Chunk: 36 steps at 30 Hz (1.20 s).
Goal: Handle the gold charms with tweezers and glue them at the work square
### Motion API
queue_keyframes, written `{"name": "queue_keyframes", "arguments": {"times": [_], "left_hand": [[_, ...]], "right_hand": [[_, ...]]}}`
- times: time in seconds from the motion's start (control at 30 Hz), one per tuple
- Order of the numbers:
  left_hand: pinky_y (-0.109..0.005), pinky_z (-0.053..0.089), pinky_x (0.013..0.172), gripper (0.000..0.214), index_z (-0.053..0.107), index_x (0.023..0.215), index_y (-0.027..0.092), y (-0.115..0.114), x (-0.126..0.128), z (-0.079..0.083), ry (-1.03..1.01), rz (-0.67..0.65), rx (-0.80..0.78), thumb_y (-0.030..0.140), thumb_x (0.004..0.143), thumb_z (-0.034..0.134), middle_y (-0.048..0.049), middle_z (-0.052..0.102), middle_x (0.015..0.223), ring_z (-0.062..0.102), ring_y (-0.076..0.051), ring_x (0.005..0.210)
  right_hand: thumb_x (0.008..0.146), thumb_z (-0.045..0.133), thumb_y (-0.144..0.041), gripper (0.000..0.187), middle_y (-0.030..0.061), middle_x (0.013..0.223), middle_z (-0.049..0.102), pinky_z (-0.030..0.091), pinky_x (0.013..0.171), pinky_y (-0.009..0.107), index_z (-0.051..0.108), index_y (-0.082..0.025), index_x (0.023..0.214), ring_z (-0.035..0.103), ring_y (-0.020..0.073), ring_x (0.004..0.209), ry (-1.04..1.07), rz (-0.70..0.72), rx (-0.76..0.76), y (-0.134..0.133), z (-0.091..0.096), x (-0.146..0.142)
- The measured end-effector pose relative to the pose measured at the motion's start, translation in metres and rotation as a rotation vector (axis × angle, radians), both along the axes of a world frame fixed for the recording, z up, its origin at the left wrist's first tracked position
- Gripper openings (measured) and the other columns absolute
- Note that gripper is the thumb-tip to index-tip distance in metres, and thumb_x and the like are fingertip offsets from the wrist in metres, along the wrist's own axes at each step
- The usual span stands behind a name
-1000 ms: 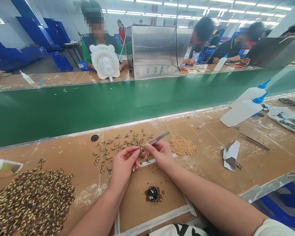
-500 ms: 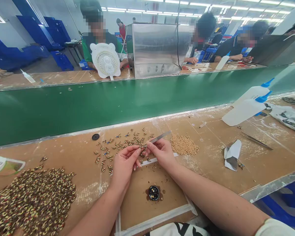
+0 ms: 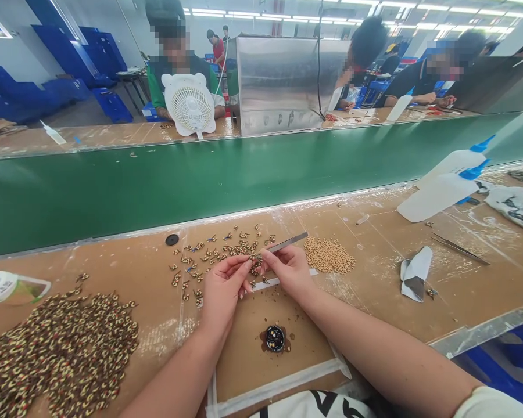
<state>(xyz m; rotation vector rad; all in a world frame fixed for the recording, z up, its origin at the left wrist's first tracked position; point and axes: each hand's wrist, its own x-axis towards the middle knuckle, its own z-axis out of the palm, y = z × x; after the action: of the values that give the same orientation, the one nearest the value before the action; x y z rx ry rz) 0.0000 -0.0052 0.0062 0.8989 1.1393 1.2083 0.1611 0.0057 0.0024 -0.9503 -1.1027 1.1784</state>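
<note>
My left hand (image 3: 222, 290) pinches a tiny brown patterned piece at its fingertips, above the brown worktable (image 3: 366, 290). My right hand (image 3: 287, 270) grips metal tweezers (image 3: 283, 244), whose tip meets the piece held by the left fingers. Just behind both hands lie several scattered small pieces (image 3: 213, 255). A heap of tan beads (image 3: 330, 255) sits right of the right hand. A small black round cap with glue (image 3: 274, 338) rests on the board below my hands. A big pile of patterned pieces (image 3: 61, 348) fills the lower left.
Two white squeeze bottles with blue tips (image 3: 444, 186) lie at the right, with spare tweezers (image 3: 459, 249) and a folded paper scrap (image 3: 414, 273) nearby. A green conveyor belt (image 3: 200, 180) runs across. Beyond it are a white fan (image 3: 188, 107), a metal box (image 3: 283, 84) and several seated people.
Both hands stay together at the same spot; only the view has shifted slightly. The tweezers remain at the piece in the left fingers.
</note>
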Motion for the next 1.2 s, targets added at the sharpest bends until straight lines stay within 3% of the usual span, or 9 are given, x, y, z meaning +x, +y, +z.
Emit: {"name": "queue_keyframes", "arguments": {"times": [0.23,0.4,0.53,0.67,0.8,0.97,1.1,1.2], "left_hand": [[-0.019,0.042,0.045,0.031,0.082,0.097,0.017,-0.005,0.002,-0.001,0.044,-0.023,0.049,0.038,0.078,0.092,-0.0043,0.078,0.075,0.062,-0.01,0.048],[-0.018,0.042,0.044,0.032,0.08,0.099,0.016,-0.003,0.0,-0.002,0.035,-0.003,0.046,0.04,0.08,0.091,-0.0017,0.074,0.069,0.06,-0.009,0.048],[-0.017,0.041,0.043,0.034,0.078,0.099,0.016,0.001,0.0,-0.003,-0.011,0.038,0.088,0.039,0.079,0.091,-0.0003,0.072,0.07,0.058,-0.008,0.048],[-0.016,0.04,0.043,0.031,0.078,0.1,0.017,0.002,0.002,-0.004,-0.049,0.05,0.111,0.037,0.081,0.09,0.0005,0.071,0.073,0.056,-0.007,0.048],[-0.017,0.041,0.044,0.03,0.081,0.108,0.019,0.004,0.003,-0.005,-0.05,0.033,0.152,0.034,0.083,0.088,-0.0007,0.073,0.076,0.055,-0.006,0.05],[-0.018,0.04,0.041,0.022,0.08,0.098,0.018,0.008,0.006,-0.007,-0.098,0.037,0.163,0.031,0.081,0.087,-0.001,0.073,0.075,0.054,-0.007,0.048],[-0.019,0.038,0.039,0.02,0.076,0.094,0.019,0.01,0.01,-0.007,-0.131,0.025,0.177,0.028,0.079,0.085,-0.0008,0.073,0.076,0.055,-0.007,0.046],[-0.019,0.038,0.038,0.019,0.071,0.095,0.019,0.01,0.012,-0.007,-0.142,-0.006,0.184,0.028,0.081,0.081,-0.0031,0.077,0.085,0.058,-0.007,0.047]], "right_hand": [[0.087,0.084,-0.051,0.034,0.0003,0.061,0.07,0.057,0.055,0.028,0.076,-0.02,0.077,0.067,0.0146,0.053,-0.014,0.01,-0.025,-0.004,0.0,-0.002],[0.086,0.084,-0.052,0.035,-0.0009,0.06,0.069,0.061,0.06,0.03,0.075,-0.019,0.081,0.067,0.0152,0.054,0.015,-0.051,-0.057,-0.004,0.005,0.0],[0.085,0.084,-0.05,0.033,-0.0031,0.063,0.067,0.061,0.061,0.029,0.077,-0.02,0.092,0.066,0.0141,0.055,0.097,-0.097,-0.065,0.002,-0.002,0.004],[0.093,0.072,-0.058,0.038,-0.0016,0.066,0.063,0.055,0.05,0.025,0.077,-0.02,0.093,0.061,0.012,0.053,0.083,-0.128,-0.091,0.011,-0.008,0.013],[0.1,0.057,-0.064,0.049,0.0005,0.072,0.061,0.052,0.049,0.024,0.079,-0.021,0.092,0.058,0.0107,0.057,-0.021,-0.168,-0.033,0.008,0.008,0.026],[0.099,0.072,-0.047,0.025,-0.0011,0.071,0.066,0.058,0.06,0.028,0.08,-0.023,0.1,0.064,0.0128,0.062,-0.261,-0.083,0.041,-0.046,0.027,0.044],[0.098,0.076,-0.039,0.017,0.0006,0.075,0.074,0.059,0.063,0.03,0.079,-0.022,0.1,0.07,0.0151,0.065,-0.447,0.08,0.089,-0.113,0.015,0.06],[0.101,0.073,-0.035,0.016,0.0034,0.078,0.077,0.059,0.067,0.03,0.079,-0.021,0.096,0.071,0.016,0.07,-0.55,0.199,0.186,-0.148,0.001,0.067]]}}
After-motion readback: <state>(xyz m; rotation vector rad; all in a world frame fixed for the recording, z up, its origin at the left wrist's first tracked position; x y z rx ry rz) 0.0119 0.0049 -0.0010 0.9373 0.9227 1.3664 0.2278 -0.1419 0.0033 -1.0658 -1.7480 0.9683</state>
